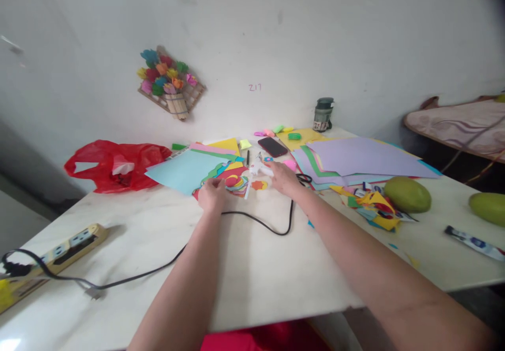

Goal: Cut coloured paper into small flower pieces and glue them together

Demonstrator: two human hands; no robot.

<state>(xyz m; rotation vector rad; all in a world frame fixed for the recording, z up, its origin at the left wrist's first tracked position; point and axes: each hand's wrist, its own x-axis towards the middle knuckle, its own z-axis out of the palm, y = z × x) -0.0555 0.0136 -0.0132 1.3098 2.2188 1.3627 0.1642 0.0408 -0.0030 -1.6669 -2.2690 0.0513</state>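
Both my arms reach far across a white table (pixel 244 267). My left hand (pixel 212 194) rests with fingers curled on a heap of coloured paper cut-outs (pixel 236 181) beside a light blue sheet (pixel 182 171). My right hand (pixel 282 177) is closed on a white glue gun (pixel 258 171) that lies over the cut-outs. The gun's black cord (pixel 272 229) loops back across the table towards a power strip (pixel 59 250) at the left edge.
A red plastic bag (pixel 114 164) lies at the back left. A stack of coloured paper sheets (pixel 355 159), a black phone (pixel 272 147), a small jar (pixel 323 114), paper scraps (pixel 374 206), two green fruits (pixel 407 194) and a tube (pixel 473 242) fill the right side. Paper flowers (pixel 168 80) hang on the wall.
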